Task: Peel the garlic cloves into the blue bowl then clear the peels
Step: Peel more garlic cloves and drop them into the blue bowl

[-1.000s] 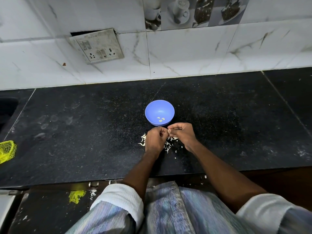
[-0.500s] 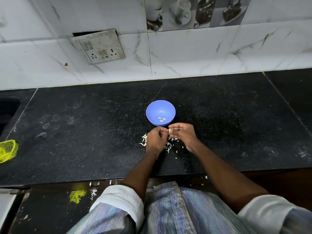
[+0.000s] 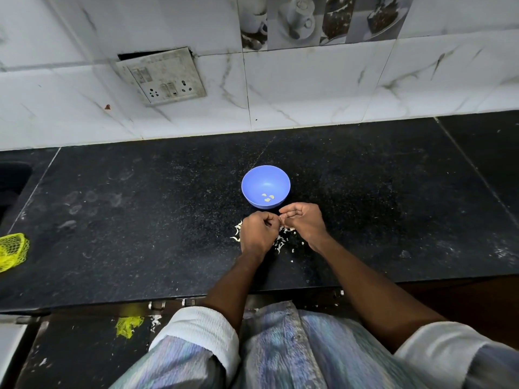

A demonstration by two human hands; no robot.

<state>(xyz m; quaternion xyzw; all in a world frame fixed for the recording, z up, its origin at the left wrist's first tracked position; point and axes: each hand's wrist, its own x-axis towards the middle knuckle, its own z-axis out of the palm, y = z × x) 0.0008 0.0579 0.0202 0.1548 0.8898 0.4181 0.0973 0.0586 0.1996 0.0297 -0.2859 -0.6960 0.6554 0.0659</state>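
The blue bowl (image 3: 265, 186) stands on the black counter and holds three small peeled garlic cloves (image 3: 267, 197). Just in front of it my left hand (image 3: 257, 234) and my right hand (image 3: 305, 224) meet with curled fingers, pinching a small garlic clove (image 3: 280, 219) between their fingertips; the clove is almost wholly hidden. Thin white garlic peels (image 3: 280, 242) lie scattered on the counter under and between both hands.
A yellow mesh bag (image 3: 12, 251) lies at the counter's left edge, near a dark sink (image 3: 11, 181). A switch and socket plate (image 3: 163, 75) hangs on the tiled wall. Another scrap of yellow mesh (image 3: 127, 327) lies on the floor below the counter edge.
Both hands stay together in front of the bowl with only small finger movements on the clove. The bowl and peels have not moved.
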